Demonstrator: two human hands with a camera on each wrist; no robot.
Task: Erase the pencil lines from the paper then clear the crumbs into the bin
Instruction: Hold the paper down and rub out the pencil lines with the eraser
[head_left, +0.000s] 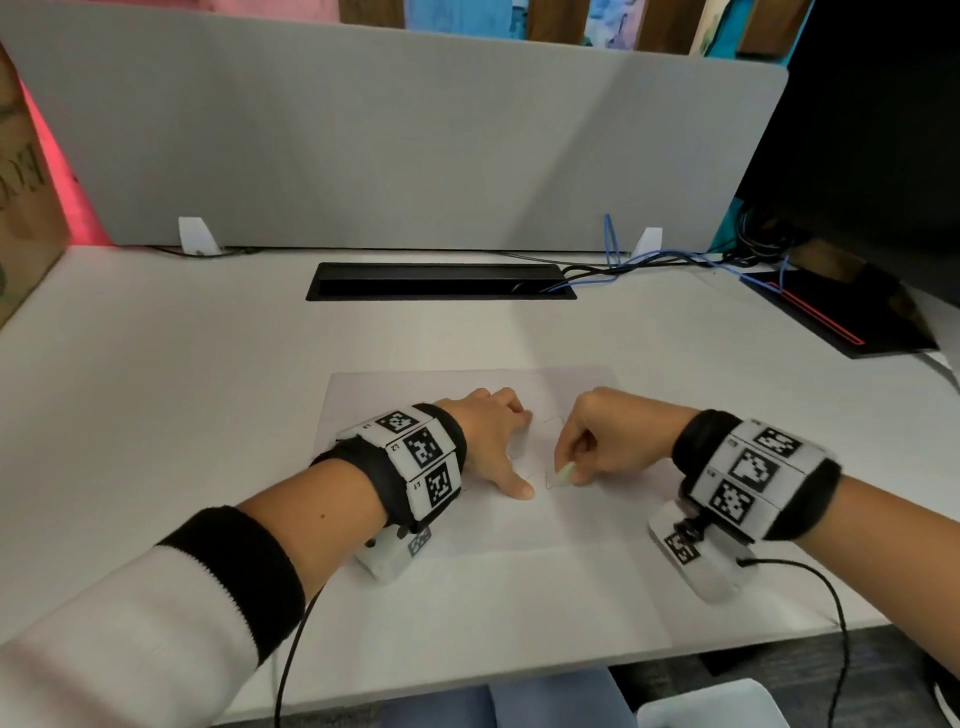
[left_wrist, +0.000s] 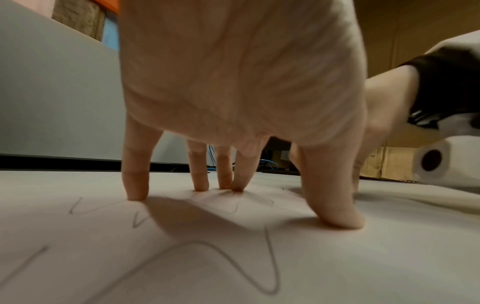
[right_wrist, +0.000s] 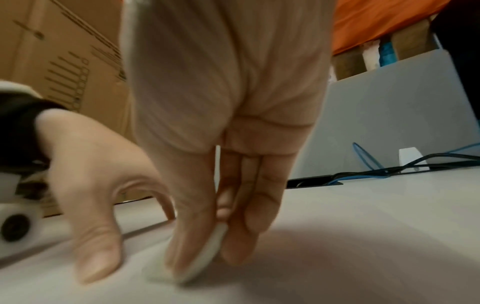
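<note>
A white sheet of paper (head_left: 582, 514) lies on the desk with wavy pencil lines (left_wrist: 207, 255) on it. My left hand (head_left: 493, 441) presses the paper down with spread, straight fingertips (left_wrist: 135, 193) and thumb (left_wrist: 340, 218). My right hand (head_left: 597, 441) pinches a small white eraser (head_left: 563, 475) between thumb and fingers, its tip touching the paper beside my left thumb. In the right wrist view the eraser (right_wrist: 207, 253) shows as a thin white wedge held against the sheet. No bin is in view.
A grey divider panel (head_left: 389, 145) stands at the back of the desk, with a black cable slot (head_left: 441, 280) and blue and black cables (head_left: 649, 260) in front of it. A cardboard box (head_left: 21, 208) stands at the left, a dark monitor (head_left: 857, 156) at the right.
</note>
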